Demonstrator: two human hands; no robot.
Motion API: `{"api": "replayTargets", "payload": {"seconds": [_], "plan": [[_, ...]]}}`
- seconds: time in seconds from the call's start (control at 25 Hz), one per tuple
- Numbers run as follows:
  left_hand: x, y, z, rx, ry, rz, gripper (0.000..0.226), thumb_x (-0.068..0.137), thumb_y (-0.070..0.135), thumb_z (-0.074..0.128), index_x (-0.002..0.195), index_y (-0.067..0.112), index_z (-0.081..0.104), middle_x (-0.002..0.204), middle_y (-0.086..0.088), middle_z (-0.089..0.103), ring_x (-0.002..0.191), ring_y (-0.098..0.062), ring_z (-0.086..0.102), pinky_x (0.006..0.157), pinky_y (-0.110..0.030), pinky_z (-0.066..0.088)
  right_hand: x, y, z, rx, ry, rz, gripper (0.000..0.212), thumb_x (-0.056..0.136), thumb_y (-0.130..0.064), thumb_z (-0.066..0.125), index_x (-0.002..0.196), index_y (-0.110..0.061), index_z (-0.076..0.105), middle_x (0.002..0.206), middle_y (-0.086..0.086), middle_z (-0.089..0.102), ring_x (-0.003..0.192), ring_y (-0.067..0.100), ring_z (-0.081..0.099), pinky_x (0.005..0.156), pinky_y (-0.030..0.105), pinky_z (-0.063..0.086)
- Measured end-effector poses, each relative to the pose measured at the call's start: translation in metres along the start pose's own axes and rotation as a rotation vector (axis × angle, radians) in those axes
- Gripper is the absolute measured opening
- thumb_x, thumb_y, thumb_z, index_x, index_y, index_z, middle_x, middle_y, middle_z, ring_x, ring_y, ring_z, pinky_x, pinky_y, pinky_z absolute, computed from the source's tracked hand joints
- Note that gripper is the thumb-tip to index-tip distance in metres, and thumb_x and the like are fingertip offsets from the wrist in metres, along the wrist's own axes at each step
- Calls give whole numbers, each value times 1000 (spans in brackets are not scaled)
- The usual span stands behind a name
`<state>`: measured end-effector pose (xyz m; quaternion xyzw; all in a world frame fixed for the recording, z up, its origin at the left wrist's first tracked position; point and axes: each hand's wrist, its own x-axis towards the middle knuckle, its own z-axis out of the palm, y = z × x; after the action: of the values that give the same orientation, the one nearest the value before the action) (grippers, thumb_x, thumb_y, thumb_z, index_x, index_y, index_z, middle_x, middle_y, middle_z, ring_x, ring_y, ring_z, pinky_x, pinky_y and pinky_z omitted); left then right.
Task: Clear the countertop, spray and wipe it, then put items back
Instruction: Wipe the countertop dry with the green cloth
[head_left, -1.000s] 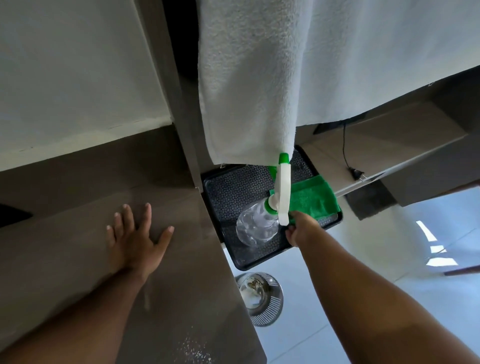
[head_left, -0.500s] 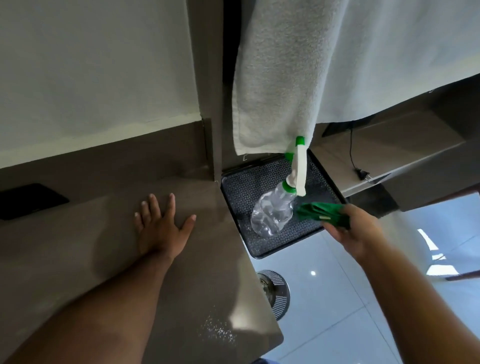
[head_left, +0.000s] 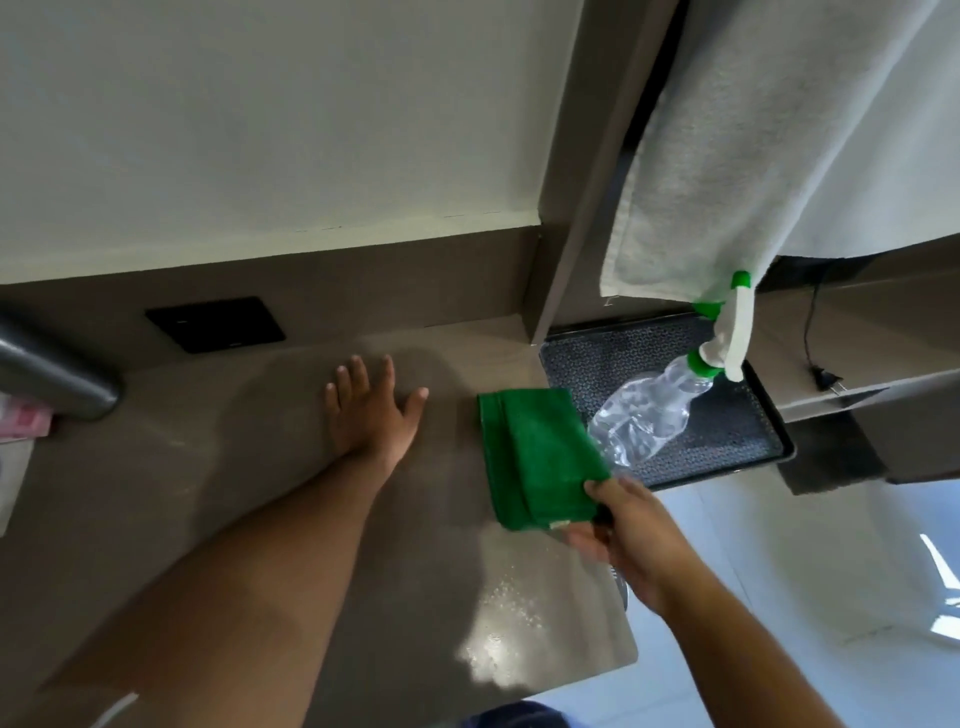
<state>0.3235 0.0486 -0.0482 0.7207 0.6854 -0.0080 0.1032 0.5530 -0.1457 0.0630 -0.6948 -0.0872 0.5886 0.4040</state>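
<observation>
The brown countertop (head_left: 218, 467) is wet, with droplets glinting near its front right corner. My left hand (head_left: 371, 410) lies flat on it, palm down, fingers spread. My right hand (head_left: 623, 530) pinches the near corner of a folded green cloth (head_left: 535, 457), which hangs over the counter's right edge. A clear spray bottle (head_left: 644, 415) with a white and green trigger head lies tilted on a black textured tray (head_left: 727, 431) to the right, beyond the counter's end.
A white towel (head_left: 753, 156) hangs down over the tray. A black panel (head_left: 215, 323) sits in the backsplash. A dark rounded object (head_left: 52, 374) juts in at the left edge. A plug and cord (head_left: 821, 374) lie on the shelf at right. Pale floor below.
My right hand left the bottle on the tray, picked up the green cloth and carried it left over the counter's edge. My left hand has stayed flat on the counter.
</observation>
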Motion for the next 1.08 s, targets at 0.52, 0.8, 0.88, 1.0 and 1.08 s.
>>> {"api": "replayTargets", "payload": {"seconds": [0.52, 0.8, 0.88, 1.0, 1.08], "plan": [[13, -92, 30, 65, 146, -91, 69, 90, 68, 21, 150, 33, 24, 159, -18, 20, 145, -38, 17, 116, -53, 12, 174, -5, 120, -1625, 223, -770, 60, 100, -51, 22, 157, -33, 12, 166, 13, 2, 150, 41, 0, 122, 51, 4], [9, -92, 21, -17, 119, -90, 63, 92, 61, 18, 151, 38, 19, 162, -12, 11, 149, -31, 8, 120, -48, 5, 85, 90, 156, -1681, -212, -1041, 71, 94, -52, 34, 156, -20, 19, 163, 4, 19, 150, 31, 16, 122, 46, 8], [7, -89, 18, -28, 107, -83, 63, 92, 60, 19, 151, 38, 19, 163, -13, 10, 149, -31, 6, 120, -48, 3, 74, 96, 95, -1662, -197, -1012, 72, 89, -60, 41, 154, -30, 27, 162, 1, 21, 149, 29, 21, 120, 48, 14], [7, -86, 17, -5, 105, -91, 62, 93, 59, 20, 151, 37, 18, 162, -14, 10, 149, -33, 7, 120, -49, 5, 114, 52, 46, -1627, 145, -826, 69, 93, -63, 32, 155, -34, 21, 164, 7, 14, 150, 34, 16, 120, 49, 12], [8, -85, 20, 6, 122, -88, 62, 93, 58, 21, 151, 36, 20, 162, -16, 12, 148, -35, 9, 119, -51, 6, 150, 17, 75, -1576, 284, -742, 67, 97, -58, 23, 156, -30, 13, 165, 13, 8, 151, 37, 7, 121, 50, 9]]}}
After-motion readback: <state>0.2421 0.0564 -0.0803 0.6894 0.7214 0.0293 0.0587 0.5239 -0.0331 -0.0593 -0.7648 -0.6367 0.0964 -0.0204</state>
